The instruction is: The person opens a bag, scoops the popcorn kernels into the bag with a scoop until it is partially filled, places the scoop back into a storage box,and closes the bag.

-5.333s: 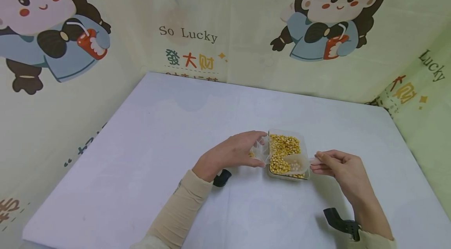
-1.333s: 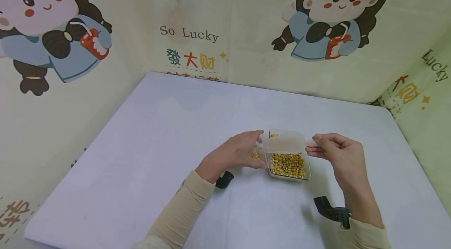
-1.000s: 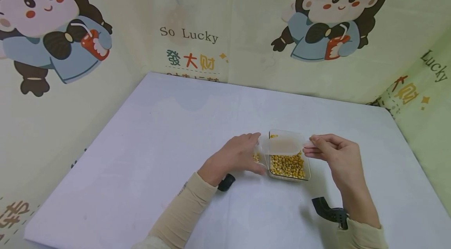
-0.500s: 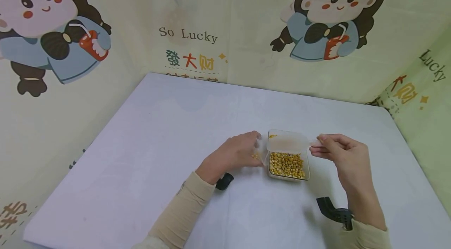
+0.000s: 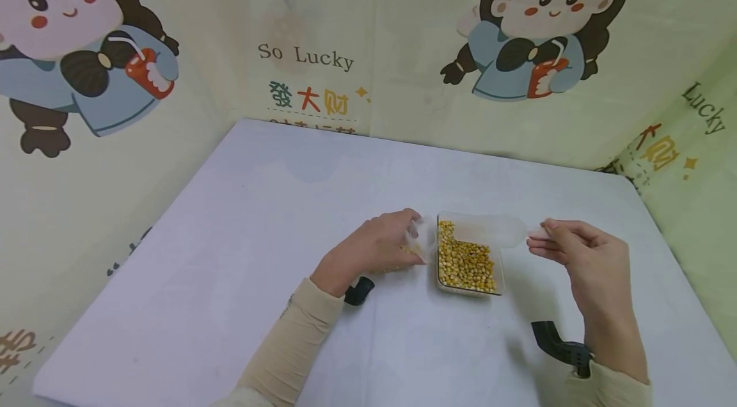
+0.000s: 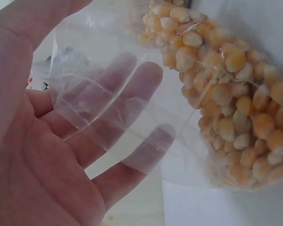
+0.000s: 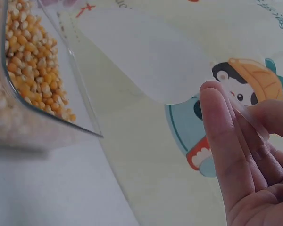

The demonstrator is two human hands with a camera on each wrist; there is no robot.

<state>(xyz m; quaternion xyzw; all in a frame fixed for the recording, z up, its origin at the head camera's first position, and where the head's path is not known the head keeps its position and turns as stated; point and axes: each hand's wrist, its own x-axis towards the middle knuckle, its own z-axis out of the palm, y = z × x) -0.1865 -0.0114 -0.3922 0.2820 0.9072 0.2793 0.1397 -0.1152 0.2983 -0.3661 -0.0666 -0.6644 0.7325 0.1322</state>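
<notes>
A clear plastic bag [image 6: 193, 155] part filled with corn kernels [image 6: 231, 108] hangs at my left hand [image 5: 368, 244]. Its film lies over my spread, nearly straight fingers [image 6: 127, 110] at the mouth. To the right on the table, a clear rectangular box [image 5: 499, 276] holds more yellow kernels [image 5: 467, 266]. My right hand [image 5: 587, 253] pinches the handle of a translucent white scoop [image 7: 146, 56] between thumb and fingers. The scoop overlaps the box's back right corner in the head view and sticks out past its side; no kernels show in it.
A white-covered table [image 5: 276, 215] runs under everything. Cartoon-printed cloth [image 5: 403, 61] hangs behind it and at both sides. Black wrist mounts [image 5: 561, 346] stick out near the wrists, beyond beige sleeves [image 5: 288, 343].
Over 5 seconds ago the scoop lay in the kernels; later it was over the box, reaching toward the bag. Now it has moved right, and my left hand has shifted slightly left with the bag.
</notes>
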